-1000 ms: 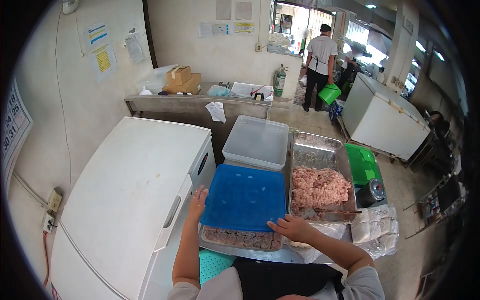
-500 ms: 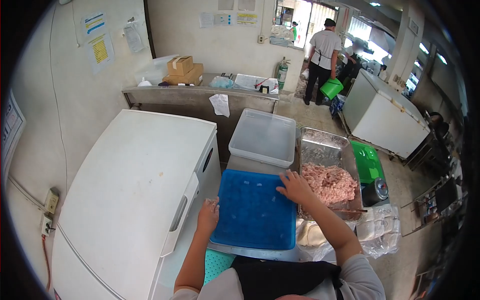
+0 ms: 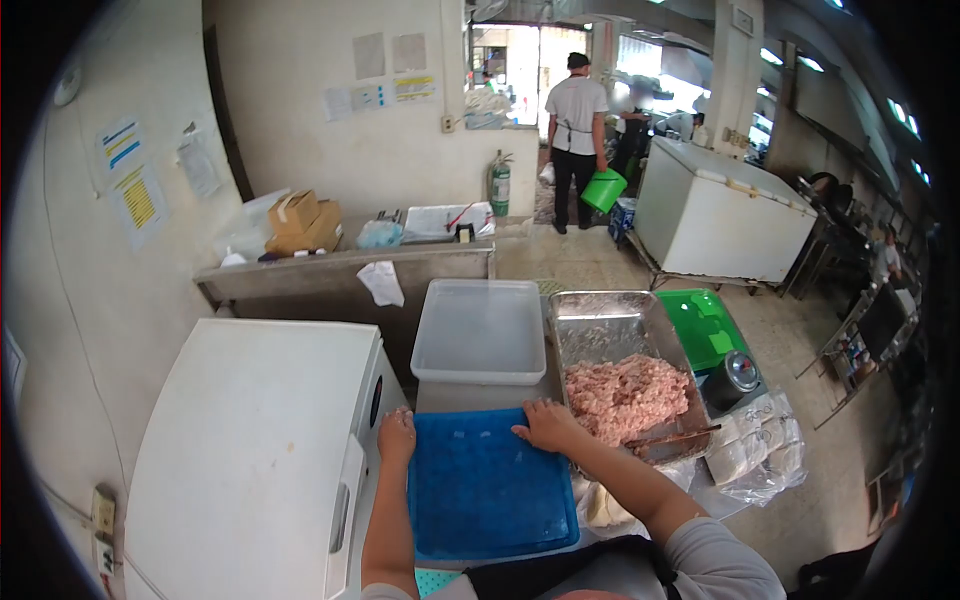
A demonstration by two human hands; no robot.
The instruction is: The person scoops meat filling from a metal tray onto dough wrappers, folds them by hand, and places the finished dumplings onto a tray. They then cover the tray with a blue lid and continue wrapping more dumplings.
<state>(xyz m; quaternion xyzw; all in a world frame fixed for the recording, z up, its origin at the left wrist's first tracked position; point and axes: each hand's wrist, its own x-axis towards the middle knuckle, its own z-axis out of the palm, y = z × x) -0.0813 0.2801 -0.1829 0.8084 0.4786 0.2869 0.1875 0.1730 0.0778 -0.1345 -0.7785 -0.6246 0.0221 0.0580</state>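
The left hand (image 3: 397, 436), fingers curled, is at the far left corner of a blue lid (image 3: 490, 490); whether it grips the lid, I cannot tell. The lid lies flat at the near edge of a metal counter (image 3: 465, 398), with a clear plastic container (image 3: 479, 332) behind it. The right hand (image 3: 548, 425), fingers spread and not clenched, rests at the lid's far right corner. Right of that hand, a metal tray (image 3: 612, 325) holds pink ground meat (image 3: 628, 396), beside a lidded metal canister (image 3: 733, 379).

Short grey sleeves (image 3: 718, 560) with plain edges show beside a black garment (image 3: 570, 568) over the front, probably an apron.
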